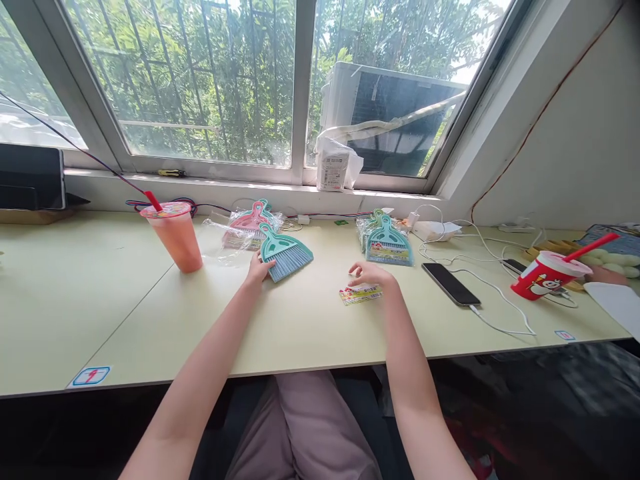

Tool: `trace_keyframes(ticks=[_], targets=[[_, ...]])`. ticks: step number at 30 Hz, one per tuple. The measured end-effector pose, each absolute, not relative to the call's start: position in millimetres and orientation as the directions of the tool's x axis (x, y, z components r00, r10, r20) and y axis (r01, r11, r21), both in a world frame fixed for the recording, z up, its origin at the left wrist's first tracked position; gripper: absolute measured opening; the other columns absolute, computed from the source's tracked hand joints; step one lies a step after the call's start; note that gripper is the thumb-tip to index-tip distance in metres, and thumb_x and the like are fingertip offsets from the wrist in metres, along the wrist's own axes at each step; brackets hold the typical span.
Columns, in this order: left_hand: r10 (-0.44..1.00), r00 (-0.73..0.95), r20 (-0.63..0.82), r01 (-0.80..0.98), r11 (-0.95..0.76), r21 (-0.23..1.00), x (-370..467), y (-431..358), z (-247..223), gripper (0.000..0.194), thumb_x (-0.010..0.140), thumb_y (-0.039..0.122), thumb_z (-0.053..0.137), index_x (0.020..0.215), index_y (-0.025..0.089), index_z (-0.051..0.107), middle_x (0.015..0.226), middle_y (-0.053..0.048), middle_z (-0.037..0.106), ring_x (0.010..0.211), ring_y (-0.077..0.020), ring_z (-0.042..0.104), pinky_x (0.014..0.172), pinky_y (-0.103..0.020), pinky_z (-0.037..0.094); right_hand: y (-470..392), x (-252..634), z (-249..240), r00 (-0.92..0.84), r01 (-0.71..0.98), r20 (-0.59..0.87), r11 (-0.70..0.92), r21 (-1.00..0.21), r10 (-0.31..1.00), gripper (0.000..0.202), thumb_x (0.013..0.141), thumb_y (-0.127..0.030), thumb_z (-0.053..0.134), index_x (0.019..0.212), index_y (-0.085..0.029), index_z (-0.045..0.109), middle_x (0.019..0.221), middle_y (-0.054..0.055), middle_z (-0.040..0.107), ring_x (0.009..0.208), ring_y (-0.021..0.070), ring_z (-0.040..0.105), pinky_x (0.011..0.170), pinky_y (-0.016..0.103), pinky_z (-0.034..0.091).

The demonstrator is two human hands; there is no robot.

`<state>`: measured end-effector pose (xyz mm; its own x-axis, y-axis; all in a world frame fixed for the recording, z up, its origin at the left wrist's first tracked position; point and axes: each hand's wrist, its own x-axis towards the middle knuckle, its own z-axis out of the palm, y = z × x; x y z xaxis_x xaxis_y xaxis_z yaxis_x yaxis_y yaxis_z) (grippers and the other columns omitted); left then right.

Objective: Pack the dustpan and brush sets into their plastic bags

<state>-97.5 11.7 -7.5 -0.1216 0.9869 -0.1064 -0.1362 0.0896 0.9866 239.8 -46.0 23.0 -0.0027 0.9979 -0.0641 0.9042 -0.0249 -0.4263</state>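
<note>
At a pale table (310, 337) by a window, a person's left hand (257, 270) is grasping a teal brush-and-dustpan set (287, 256) by its near left edge, to the left of and beyond a printed card (361, 296), bristles facing up. The right hand (373, 274) is hovering at the card's far edge, its fingers loosely curled and nothing visible between them; whether it is touching the card cannot be told. Wrapped teal sets (389, 248) are lying just beyond the card, while a pink set (245, 219) is resting farther off, to its left. A phone (451, 285) is charging to the card's right, and an orange drink (176, 239) is standing well to its left.
</note>
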Motion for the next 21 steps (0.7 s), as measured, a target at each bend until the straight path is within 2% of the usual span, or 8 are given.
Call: trace_keyframes(ticks=[2,4,8,11,14,17,19,21], targets=[[0.981,-0.156,-0.118,-0.160,0.092,0.983,-99,15,-11,0.067,0.070,0.004,0.071,0.130,0.022,0.046,0.123,-0.012,0.061,0.091,-0.0203,0.069,0.066,-0.028,0.058,-46,251,25,-0.135,0.888,-0.216,0.021,-0.460,0.967,0.062,0.056,-0.038,0.088,0.112,-0.023,0.069,0.110,0.006,0.070,0.100,0.0193,0.065,0.078,0.023,0.048],[0.980,-0.165,-0.115,-0.156,0.090,0.984,-99,15,-12,0.074,0.066,0.001,0.073,0.131,0.023,0.045,0.122,-0.012,0.062,0.094,-0.0213,0.068,0.068,-0.028,0.059,-45,255,26,-0.160,0.894,-0.262,0.027,-0.447,0.952,0.064,0.054,-0.034,0.090,0.112,-0.022,0.069,0.116,0.007,0.067,0.109,0.0215,0.062,0.082,0.023,0.048],[0.992,-0.088,-0.093,-0.128,0.082,0.988,-96,12,-12,0.080,0.061,0.001,0.079,0.131,0.022,0.045,0.116,-0.011,0.064,0.089,-0.0211,0.069,0.068,-0.028,0.059,-42,239,23,-0.033,0.920,-0.203,-0.050,-0.388,0.979,0.029,0.065,-0.033,0.083,0.090,-0.021,0.074,0.108,0.005,0.070,0.103,0.0219,0.064,0.081,0.026,0.046],[0.996,-0.001,-0.084,-0.132,0.083,0.988,-92,9,-7,0.062,0.072,0.020,0.080,0.125,0.018,0.049,0.104,-0.011,0.067,0.075,-0.0190,0.069,0.062,-0.030,0.058,-39,222,20,0.000,0.925,-0.141,-0.054,-0.377,0.990,0.014,0.075,-0.032,0.076,0.083,-0.021,0.074,0.102,0.005,0.072,0.100,0.0204,0.064,0.080,0.027,0.044],[0.991,0.021,-0.131,-0.141,0.133,0.981,-89,6,-2,0.037,0.088,0.036,0.064,0.117,0.015,0.054,0.089,-0.008,0.067,0.062,-0.0162,0.067,0.059,-0.030,0.057,-38,209,17,-0.004,0.927,-0.071,-0.023,-0.375,0.997,0.015,0.080,-0.032,0.071,0.090,-0.020,0.073,0.112,0.008,0.068,0.110,0.0221,0.059,0.085,0.028,0.044],[0.987,-0.018,-0.157,-0.127,0.154,0.980,-88,4,1,0.031,0.089,0.020,0.059,0.118,0.015,0.052,0.083,-0.005,0.066,0.060,-0.0138,0.065,0.061,-0.028,0.057,-38,204,12,0.008,0.922,0.016,-0.002,-0.388,1.000,0.030,0.081,-0.039,0.071,0.105,-0.021,0.070,0.127,0.011,0.058,0.128,0.0259,0.047,0.096,0.031,0.041],[0.989,-0.046,-0.141,-0.122,0.134,0.983,-87,2,1,0.041,0.084,0.006,0.058,0.122,0.016,0.047,0.087,-0.004,0.065,0.064,-0.0130,0.065,0.064,-0.028,0.058,-38,205,10,-0.017,0.915,0.015,0.022,-0.402,1.000,0.034,0.077,-0.038,0.075,0.107,-0.021,0.070,0.129,0.010,0.056,0.131,0.0263,0.043,0.101,0.032,0.039],[0.991,-0.058,-0.119,-0.116,0.111,0.987,-87,0,1,0.050,0.080,-0.001,0.057,0.124,0.017,0.044,0.093,-0.005,0.064,0.069,-0.0131,0.066,0.067,-0.029,0.059,-37,206,8,-0.062,0.907,-0.010,0.052,-0.418,0.998,0.028,0.076,-0.033,0.076,0.101,-0.022,0.072,0.126,0.009,0.057,0.129,0.0258,0.044,0.102,0.030,0.038]])
